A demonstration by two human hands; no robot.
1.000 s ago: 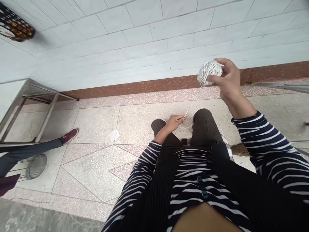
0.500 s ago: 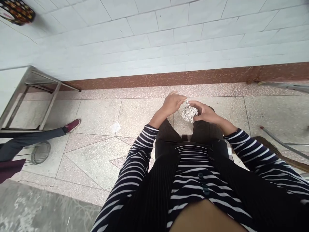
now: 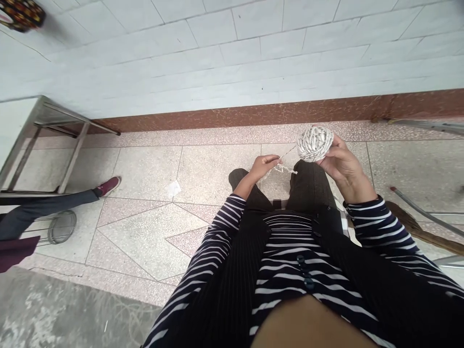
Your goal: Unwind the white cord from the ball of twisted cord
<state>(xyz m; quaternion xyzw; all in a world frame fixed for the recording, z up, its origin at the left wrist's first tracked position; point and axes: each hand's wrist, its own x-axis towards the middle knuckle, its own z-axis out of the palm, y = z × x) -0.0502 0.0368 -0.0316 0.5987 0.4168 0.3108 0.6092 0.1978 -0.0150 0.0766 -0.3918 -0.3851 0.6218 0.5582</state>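
A ball of whitish cord (image 3: pixel 314 143), flecked with dark strands, rests in the fingers of my right hand (image 3: pixel 342 166) above my right knee. My left hand (image 3: pixel 264 166) pinches the cord at the inner side of my left knee. Between the two hands a thin stretch of cord (image 3: pixel 289 151) runs up to the ball. A loose, knotted-looking cord end (image 3: pixel 288 169) sticks out below my left fingertips toward the right. The palm side of my left hand is hidden.
At the left stands a metal-framed table (image 3: pixel 78 150), with another person's leg and maroon shoe (image 3: pixel 109 186) beside it. A wire-framed stool (image 3: pixel 62 227) is below. White paper (image 3: pixel 173 189) lies on the tiled floor. Metal legs (image 3: pixel 427 212) stand at the right; a tiled wall (image 3: pixel 217 72) rises ahead.
My right hand has moved up and right with the ball, turning it and bringing it nearer the camera. My left hand has shifted slightly right and down, and cord now spans between them.
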